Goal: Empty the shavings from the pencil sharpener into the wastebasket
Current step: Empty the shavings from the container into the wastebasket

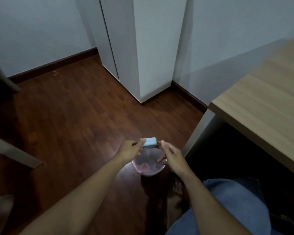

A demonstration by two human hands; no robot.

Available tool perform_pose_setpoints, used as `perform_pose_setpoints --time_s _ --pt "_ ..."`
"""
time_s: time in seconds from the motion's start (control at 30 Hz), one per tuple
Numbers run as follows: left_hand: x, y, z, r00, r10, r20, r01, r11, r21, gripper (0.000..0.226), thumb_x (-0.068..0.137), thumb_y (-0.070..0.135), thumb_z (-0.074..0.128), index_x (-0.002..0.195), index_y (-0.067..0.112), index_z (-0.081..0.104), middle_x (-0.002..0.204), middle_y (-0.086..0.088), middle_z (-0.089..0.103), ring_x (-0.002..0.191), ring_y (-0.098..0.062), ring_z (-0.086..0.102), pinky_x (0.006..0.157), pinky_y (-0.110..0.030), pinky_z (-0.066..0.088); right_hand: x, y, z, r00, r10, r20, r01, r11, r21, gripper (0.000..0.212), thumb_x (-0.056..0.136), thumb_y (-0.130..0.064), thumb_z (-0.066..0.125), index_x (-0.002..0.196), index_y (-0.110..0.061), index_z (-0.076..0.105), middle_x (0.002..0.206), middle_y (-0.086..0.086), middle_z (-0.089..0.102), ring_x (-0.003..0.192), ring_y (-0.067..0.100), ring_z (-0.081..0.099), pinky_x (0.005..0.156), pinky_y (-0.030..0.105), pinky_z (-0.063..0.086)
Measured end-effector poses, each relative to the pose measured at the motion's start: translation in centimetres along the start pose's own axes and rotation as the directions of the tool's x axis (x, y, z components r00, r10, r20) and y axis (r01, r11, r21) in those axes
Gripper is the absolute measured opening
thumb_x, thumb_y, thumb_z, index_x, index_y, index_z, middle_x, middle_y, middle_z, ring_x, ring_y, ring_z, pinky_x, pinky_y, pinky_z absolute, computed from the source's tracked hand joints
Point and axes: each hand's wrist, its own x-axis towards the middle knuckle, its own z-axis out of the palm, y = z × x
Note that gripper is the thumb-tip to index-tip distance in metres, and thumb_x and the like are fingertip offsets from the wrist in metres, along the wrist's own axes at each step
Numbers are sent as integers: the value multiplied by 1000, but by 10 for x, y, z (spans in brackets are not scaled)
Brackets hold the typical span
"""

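The left hand (131,150) pinches the left end of the pale blue pencil sharpener (149,142), held above the far rim of the pink-lined wastebasket (148,168) on the wooden floor. Just right, the right hand (171,156) hovers half-open, fingertips beside the sharpener; contact unclear.

My hands (131,150) cover part of the bin (148,168), so its rim shows only in bits. My left fingers hide one end of the sharpener (149,142). Shavings can't be made out. The desk (261,106) is blurred and cut off.
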Motion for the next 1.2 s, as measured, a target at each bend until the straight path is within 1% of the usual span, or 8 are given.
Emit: perform_pose_setpoints --time_s 0.1,0.23,0.4,0.77,0.9,1.0,1.13,1.2 --pt "8 0 2 995 -99 -29 101 994 53 61 89 78 67 81 19 83 81 2 88 69 -16 76 73 -33 58 1 0 2 999 44 26 -44 999 12 33 118 -52 43 122 -54 75 121 -25 83 77 9 72 85 34 62" --pt "13 3 5 976 -214 -32 215 974 70 67 91 81 61 99 19 84 87 -1 89 74 -17 72 68 -30 55 4 0 5 997 60 45 -61 998 7 38 119 -54 38 118 -60 76 118 -36 81 90 -2 70 102 35 56" --pt "12 8 6 943 -332 -12 331 939 88 67 90 83 57 104 23 83 90 2 90 80 -17 66 66 -30 43 7 6 6 997 48 66 -48 999 7 41 118 -59 36 132 -60 75 131 -11 82 74 14 71 75 31 61" --pt "10 9 6 948 -317 -20 318 944 86 62 92 80 59 103 23 83 87 2 89 76 -17 69 66 -31 39 6 9 5 995 55 85 -53 998 -21 46 117 -61 34 140 -55 74 135 -9 81 74 15 71 74 28 61" --pt "10 5 5 978 -209 -24 210 973 97 58 91 75 67 98 20 82 93 -1 88 83 -21 76 63 -27 48 3 6 4 994 75 75 -74 997 -15 49 118 -61 33 143 -49 73 139 -13 79 87 26 80 71 23 61" --pt "10 -4 8 999 -37 17 36 998 46 31 94 46 84 108 19 79 98 0 81 80 -17 74 53 -14 50 3 4 5 987 158 30 -159 987 33 48 116 -64 34 121 -47 79 130 -2 83 110 31 83 87 38 69" --pt "8 -13 8 991 115 65 -115 993 -12 47 82 11 97 113 34 71 119 10 76 94 -13 69 91 -27 53 0 0 3 978 205 28 -206 977 49 55 115 -67 27 101 -50 78 108 -10 82 112 19 81 105 48 66" --pt "6 -14 8 987 149 59 -150 989 11 54 79 1 95 113 33 69 120 12 74 89 -6 65 91 -27 50 -4 -5 3 976 212 46 -214 976 41 56 115 -69 24 103 -52 77 109 -9 82 113 20 80 106 48 65"
